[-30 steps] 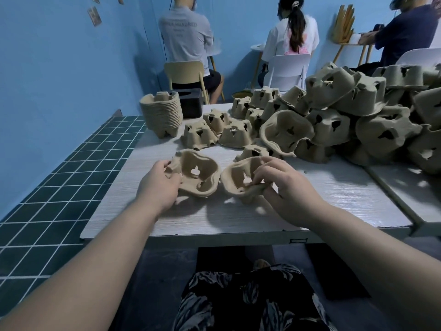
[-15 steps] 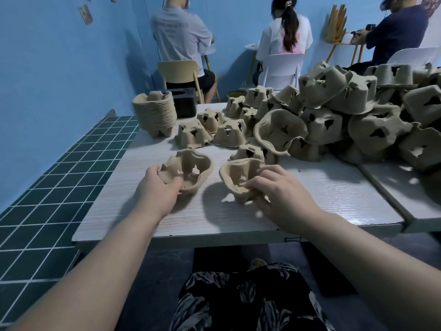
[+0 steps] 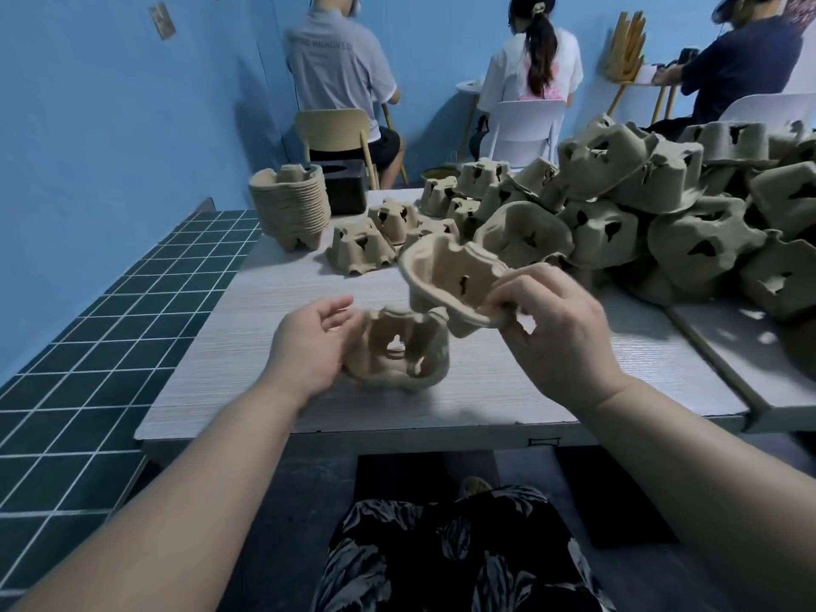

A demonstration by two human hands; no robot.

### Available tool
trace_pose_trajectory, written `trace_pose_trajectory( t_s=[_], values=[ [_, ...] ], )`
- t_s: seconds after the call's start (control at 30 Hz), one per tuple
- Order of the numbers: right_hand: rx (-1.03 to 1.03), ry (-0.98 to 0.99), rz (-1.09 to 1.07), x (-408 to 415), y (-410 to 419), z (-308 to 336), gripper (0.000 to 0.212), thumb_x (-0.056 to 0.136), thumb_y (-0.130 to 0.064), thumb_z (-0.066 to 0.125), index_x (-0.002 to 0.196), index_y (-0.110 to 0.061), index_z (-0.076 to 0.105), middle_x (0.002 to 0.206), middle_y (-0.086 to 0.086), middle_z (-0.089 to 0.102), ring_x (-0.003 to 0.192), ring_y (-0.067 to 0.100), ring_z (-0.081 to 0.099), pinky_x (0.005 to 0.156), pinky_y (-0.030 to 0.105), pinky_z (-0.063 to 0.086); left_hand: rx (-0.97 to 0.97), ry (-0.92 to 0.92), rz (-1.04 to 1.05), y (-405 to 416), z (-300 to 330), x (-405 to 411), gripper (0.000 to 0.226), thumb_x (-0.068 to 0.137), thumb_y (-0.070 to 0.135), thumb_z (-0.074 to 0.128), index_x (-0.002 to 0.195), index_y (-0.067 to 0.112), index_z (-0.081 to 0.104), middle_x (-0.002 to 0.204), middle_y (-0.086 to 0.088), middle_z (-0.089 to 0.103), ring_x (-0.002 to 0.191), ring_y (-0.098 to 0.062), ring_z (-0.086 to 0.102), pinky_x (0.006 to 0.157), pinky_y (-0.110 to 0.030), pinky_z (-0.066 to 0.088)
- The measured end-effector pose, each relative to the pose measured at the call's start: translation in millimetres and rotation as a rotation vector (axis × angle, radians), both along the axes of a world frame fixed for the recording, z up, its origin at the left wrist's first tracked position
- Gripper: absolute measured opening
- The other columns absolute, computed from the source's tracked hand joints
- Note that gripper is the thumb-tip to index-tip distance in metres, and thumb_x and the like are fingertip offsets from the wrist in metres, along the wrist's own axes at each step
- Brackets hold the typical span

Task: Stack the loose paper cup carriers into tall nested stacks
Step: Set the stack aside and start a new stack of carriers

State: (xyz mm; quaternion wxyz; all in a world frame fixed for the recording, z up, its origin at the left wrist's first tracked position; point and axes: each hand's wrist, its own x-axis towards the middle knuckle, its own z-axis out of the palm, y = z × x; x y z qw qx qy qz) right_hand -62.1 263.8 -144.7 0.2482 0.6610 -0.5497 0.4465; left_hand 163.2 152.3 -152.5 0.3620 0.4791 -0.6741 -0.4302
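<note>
Pinching the near rim of a lifted cup carrier (image 3: 446, 280) between thumb and curled fingers, the right hand (image 3: 561, 329) holds it tilted in the air, its hollow side turned toward the camera and its far edge reaching up and to the left. Just below and left of it, a second cup carrier (image 3: 399, 353) sits low over the white table (image 3: 247, 346), tipped on its side with its opening facing up and right toward the lifted one; the left hand (image 3: 309, 346) cups its left wall with fingers relaxed and partly spread, and whether it truly grips cannot be told. The two pieces nearly touch at the lower one's upper right corner, so nesting looks to depend on swinging the right hand's piece down and left until both hollows line up. Farther off, a finished nested stack (image 3: 289, 205) stands at the far left of the table, a few loose carriers (image 3: 360, 245) lie mid-table, and a large heap of carriers (image 3: 662, 205) fills the right side. Three people sit at the far wall with backs turned
</note>
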Motion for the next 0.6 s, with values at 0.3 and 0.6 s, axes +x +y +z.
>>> trace_pose_trajectory(
  t_s=[0.3, 0.6],
  values=[
    [0.195, 0.064, 0.171, 23.5, -8.8, -17.3, 0.012, 0.074, -0.007, 0.064, 0.084, -0.008, 0.070, 0.091, 0.005, 0.066, 0.076, 0.022, 0.063, 0.062, 0.031, 0.050, 0.114, 0.240, -0.030, 14.9, 2.0, 1.4, 0.031, 0.102, 0.033, 0.043, 0.101, 0.017, 0.069, 0.099, -0.007, 0.073, 0.089, -0.016, 0.070, 0.063, -0.025, 0.056],
    [0.324, 0.098, 0.178, 16.6, 2.1, -24.9, 0.031, 0.086, -0.036, 0.059, 0.100, -0.011, 0.071, 0.104, 0.007, 0.066, 0.087, 0.025, 0.063, 0.076, 0.030, 0.050, -0.032, 0.075, -0.059, 14.1, -3.2, -0.9, 0.025, 0.091, 0.019, 0.067, 0.116, 0.021, 0.067, 0.106, 0.004, 0.071, 0.082, 0.001, 0.060, 0.078, -0.018, 0.047]
  ],
)
